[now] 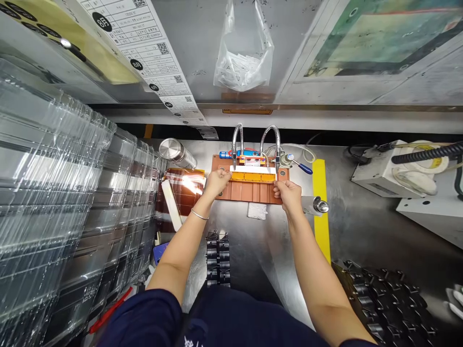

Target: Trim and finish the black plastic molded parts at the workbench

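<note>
A long orange strip with small dark markings (253, 177) lies across a reddish-brown fixture (249, 193), along the lower edge of a white bar (253, 169). At the strip's left end, my left hand (217, 183) has its thumb and fingers closed in a pinch. My right hand (290, 194) pinches the opposite end in the same way. Two bendy metal hoses (272, 131) arch over the fixture and point down near the strip's ends. Behind the bar sits a blue and red mechanism (248, 155). The fingertips' exact contact is too small to make out.
Stacked clear plastic trays (72, 193) rise on the left, near a steel flask (177, 152). Black parts stand in rows (218, 260) before me and at lower right (394, 303). A blue-handled lever (304, 168), yellow tape (321, 217) and a white machine (383, 168) are rightward.
</note>
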Available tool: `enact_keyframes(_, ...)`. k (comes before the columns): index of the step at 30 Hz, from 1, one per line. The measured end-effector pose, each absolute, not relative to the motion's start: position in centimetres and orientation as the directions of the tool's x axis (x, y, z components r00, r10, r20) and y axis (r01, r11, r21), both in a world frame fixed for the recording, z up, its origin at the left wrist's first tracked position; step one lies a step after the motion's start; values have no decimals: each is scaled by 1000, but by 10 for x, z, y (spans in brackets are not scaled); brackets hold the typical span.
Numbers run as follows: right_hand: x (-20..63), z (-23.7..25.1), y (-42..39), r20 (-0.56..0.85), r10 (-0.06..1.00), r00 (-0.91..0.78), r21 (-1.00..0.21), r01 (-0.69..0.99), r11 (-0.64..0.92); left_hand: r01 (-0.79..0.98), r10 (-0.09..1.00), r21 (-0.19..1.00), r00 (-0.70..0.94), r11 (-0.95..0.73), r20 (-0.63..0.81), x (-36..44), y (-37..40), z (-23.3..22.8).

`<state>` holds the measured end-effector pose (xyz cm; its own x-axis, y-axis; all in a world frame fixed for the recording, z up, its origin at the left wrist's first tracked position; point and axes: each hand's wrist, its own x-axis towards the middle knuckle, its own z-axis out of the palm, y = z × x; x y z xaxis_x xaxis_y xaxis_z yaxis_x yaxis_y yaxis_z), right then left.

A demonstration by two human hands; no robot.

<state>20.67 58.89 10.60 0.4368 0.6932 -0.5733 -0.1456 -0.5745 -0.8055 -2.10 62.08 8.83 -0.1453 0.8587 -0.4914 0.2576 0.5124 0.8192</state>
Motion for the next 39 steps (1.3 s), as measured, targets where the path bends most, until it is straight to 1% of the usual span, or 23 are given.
enact_keyframes(4,212,101,589,-616,683,393,-775,-144,-616,171,815,797,-138,579,-563,-21,622,96)
enact_keyframes(9,229,100,590,-718,642,269,-689,-141,-711,87,767,763,-13,640,-641,-28,628,103)
enact_keyframes(11,232,102,586,-721,648,245,-688,-145,-711,54,753,752,7,657,-658,-30,628,104)
enact_keyframes(16,213,104,543,-644,712,280,-760,-134,-636,21,775,778,-102,628,-623,-33,610,113)
enact_keyframes(18,193,105,508,-644,725,243,-760,-90,-644,17,784,791,-142,612,-604,-37,596,118)
enact_keyframes(22,144,107,422,-696,715,69,-713,61,-699,29,791,799,-161,601,-590,-41,564,124)
enact_keyframes(23,132,107,401,-699,715,25,-706,136,-695,33,791,797,-160,603,-591,-41,557,124)
enact_keyframes(24,122,106,382,-686,726,-55,-702,312,-640,36,789,795,-158,605,-594,-41,550,124)
enact_keyframes(25,113,105,366,-683,719,-129,-691,432,-580,39,787,792,-156,609,-597,-40,544,124)
enact_keyframes(26,105,103,354,-686,705,-180,-677,513,-528,41,784,789,-154,613,-601,-40,539,124)
enact_keyframes(27,100,100,345,-683,698,-216,-673,558,-486,43,783,787,-152,616,-604,-40,534,124)
enact_keyframes(28,97,97,340,-674,703,-227,-686,547,-480,46,782,786,-152,617,-605,-40,530,123)
enact_keyframes(32,107,85,356,-598,783,-173,-784,333,-525,59,794,797,-164,601,-586,-47,520,125)
enact_keyframes(33,115,86,366,-584,797,-154,-796,303,-525,60,797,801,-169,596,-580,-49,518,126)
enact_keyframes(35,135,93,392,-561,819,-122,-810,287,-512,84,824,828,-194,555,-532,-53,516,130)
enact_keyframes(36,146,99,406,-536,838,-103,-821,296,-488,119,853,855,-223,504,-472,-53,515,133)
enact_keyframes(38,169,115,436,-430,901,-54,-850,360,-385,253,921,907,-288,336,-261,-51,514,138)
enact_keyframes(39,178,123,451,-287,957,-46,-848,478,-231,343,943,910,-310,231,-123,-48,513,140)
